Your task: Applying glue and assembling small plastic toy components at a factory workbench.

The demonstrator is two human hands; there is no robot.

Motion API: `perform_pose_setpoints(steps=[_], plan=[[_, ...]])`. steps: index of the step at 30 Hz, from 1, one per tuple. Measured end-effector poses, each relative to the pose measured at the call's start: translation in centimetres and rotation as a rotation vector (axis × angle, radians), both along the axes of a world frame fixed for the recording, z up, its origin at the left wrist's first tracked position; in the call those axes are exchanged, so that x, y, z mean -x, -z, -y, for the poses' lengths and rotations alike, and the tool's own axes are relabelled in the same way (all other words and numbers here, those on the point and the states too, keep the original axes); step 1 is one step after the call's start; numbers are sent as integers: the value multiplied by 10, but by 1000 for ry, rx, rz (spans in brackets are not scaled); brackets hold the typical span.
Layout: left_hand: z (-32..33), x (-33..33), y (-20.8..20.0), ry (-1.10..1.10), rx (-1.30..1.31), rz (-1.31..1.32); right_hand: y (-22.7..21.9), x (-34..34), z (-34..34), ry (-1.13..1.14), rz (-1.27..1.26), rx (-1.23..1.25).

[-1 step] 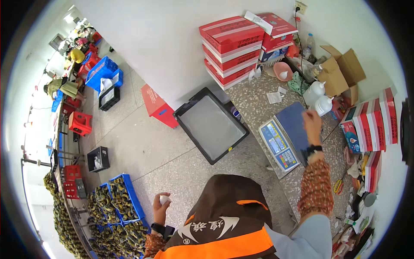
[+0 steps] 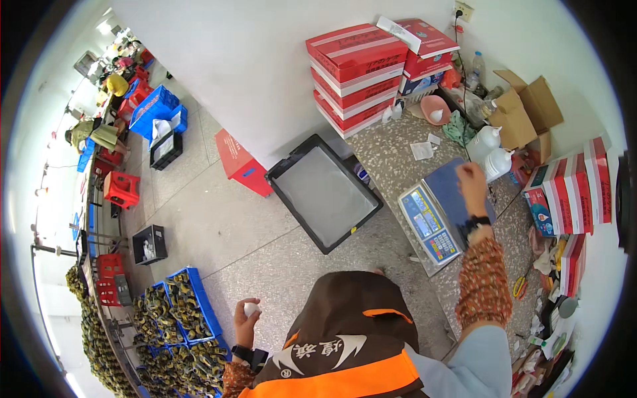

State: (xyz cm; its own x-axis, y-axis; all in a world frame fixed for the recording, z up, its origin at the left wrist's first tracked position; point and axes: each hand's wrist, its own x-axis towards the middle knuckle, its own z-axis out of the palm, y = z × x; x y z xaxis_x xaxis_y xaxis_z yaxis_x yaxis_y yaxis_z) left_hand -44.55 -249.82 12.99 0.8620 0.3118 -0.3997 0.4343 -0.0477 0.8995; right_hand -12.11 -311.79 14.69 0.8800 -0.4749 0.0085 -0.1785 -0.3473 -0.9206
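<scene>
My left hand [image 2: 245, 324], low and left of the apron, is closed around a small white rounded object [image 2: 251, 309]. Its fingers hide part of the object, and its kind is unclear. Above the dark blue plate of a digital scale [image 2: 446, 180] is my right hand [image 2: 472, 188], its fingers curled together. Whatever those fingers hold, if anything, is hidden. The scale's lit display and keypad [image 2: 430, 229] face left, toward the edge of the speckled table [image 2: 381, 147]. Two white squeeze bottles [image 2: 496, 164] stand just beyond the right hand.
Red-and-white boxes [image 2: 358, 56] are stacked at the far end, with more [image 2: 574, 189] at the right. An open carton [image 2: 524, 109] stands by the wall. A black-rimmed grey tray [image 2: 325, 196] is beside the table. Blue crates [image 2: 199, 292] hold dark coiled pieces. People work far left.
My right hand has shifted slightly left over the scale plate. The left hand keeps hold of the small white object and has hardly moved.
</scene>
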Motion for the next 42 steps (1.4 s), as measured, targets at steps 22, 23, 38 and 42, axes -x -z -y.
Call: perform_pose_setpoints(steps=[22,23,38,42], plan=[[124,61,-21,-588,43,-188,190,-357,-56,8,-87,0],[129,54,-22,-594,52,-193,186,-353,-51,2,-89,10],[123,-13,-20,-603,34,-177,161,-345,8,-322,-169,-161],[118,-14,-16,-590,39,-165,159,-340,-8,-365,-153,-67]])
